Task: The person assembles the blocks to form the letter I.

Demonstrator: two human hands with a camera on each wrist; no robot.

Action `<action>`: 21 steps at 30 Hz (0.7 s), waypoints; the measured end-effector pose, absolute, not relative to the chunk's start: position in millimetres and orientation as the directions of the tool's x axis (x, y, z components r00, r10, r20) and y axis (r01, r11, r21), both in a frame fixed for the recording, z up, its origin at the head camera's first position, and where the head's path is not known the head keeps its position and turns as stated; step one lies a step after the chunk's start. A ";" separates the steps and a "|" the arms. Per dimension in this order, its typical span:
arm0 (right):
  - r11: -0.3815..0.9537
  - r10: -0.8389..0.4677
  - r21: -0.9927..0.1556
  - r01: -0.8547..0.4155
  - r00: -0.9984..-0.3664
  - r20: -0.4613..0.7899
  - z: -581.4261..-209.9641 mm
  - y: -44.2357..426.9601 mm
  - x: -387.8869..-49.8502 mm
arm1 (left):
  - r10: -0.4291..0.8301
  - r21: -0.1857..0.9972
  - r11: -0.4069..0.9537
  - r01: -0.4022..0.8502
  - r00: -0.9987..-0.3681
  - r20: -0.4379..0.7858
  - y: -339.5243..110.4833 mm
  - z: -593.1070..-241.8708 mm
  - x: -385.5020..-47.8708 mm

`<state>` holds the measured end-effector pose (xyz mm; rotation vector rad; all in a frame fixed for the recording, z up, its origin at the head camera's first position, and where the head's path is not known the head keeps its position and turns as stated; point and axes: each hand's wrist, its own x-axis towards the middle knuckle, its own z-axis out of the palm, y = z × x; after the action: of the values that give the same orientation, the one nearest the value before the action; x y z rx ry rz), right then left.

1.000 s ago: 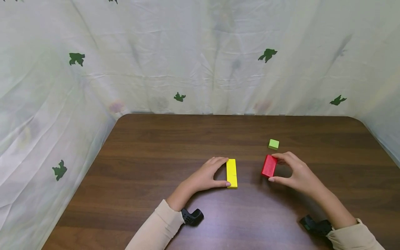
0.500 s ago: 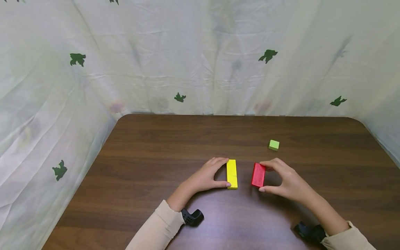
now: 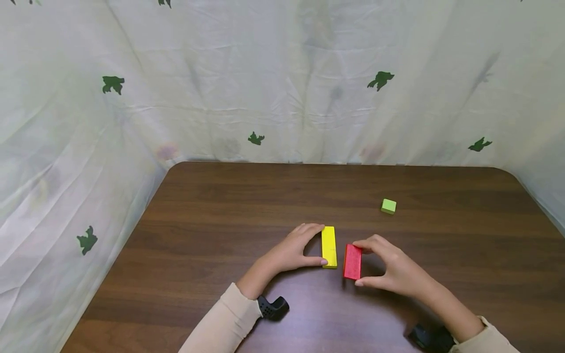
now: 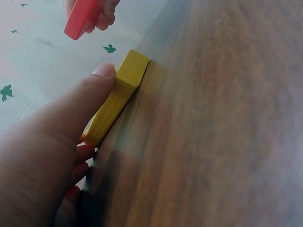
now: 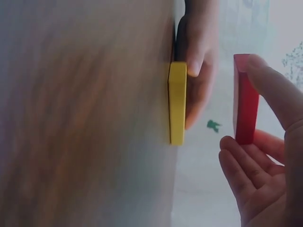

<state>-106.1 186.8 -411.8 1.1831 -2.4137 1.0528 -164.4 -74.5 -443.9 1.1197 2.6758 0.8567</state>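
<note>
A yellow block (image 3: 329,247) lies flat on the brown table, its long side running front to back. My left hand (image 3: 289,250) grips it by its two ends, thumb at the near end and fingers at the far end; the left wrist view shows the thumb against the yellow block (image 4: 113,101). Just to the right, my right hand (image 3: 393,264) pinches a red block (image 3: 352,262) between thumb and fingers at its ends. In the right wrist view the red block (image 5: 247,106) is held above the table, apart from the yellow block (image 5: 178,101).
A small light green block (image 3: 388,206) sits farther back on the table (image 3: 247,191), to the right. Behind the table hangs a pale cloth (image 3: 282,83) with green leaf-like shapes. A black device is on each wrist.
My right hand has carried the red block left and toward the near edge, closer to the yellow block. The left hand and the yellow block have stayed in place.
</note>
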 end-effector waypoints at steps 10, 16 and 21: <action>0.423 -0.605 -0.555 -0.716 -0.679 0.415 -419.8 178.6 -99.9 | 0.680 0.546 0.578 0.606 -0.728 0.088 -74.6 -443.8 -164.0; 0.398 -0.620 -0.572 -0.717 -0.670 0.408 -422.4 172.9 -97.7 | 0.681 0.544 0.574 0.612 -0.726 0.097 -74.8 -442.5 -163.7; 0.416 -0.626 -0.580 -0.700 -0.683 0.376 -426.0 171.2 -95.5 | 0.682 0.549 0.570 0.612 -0.724 0.099 -74.4 -442.4 -164.0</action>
<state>-95.5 171.2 -426.0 1.2018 -2.5578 1.1230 -164.0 -74.4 -442.4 1.1069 2.6725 0.8611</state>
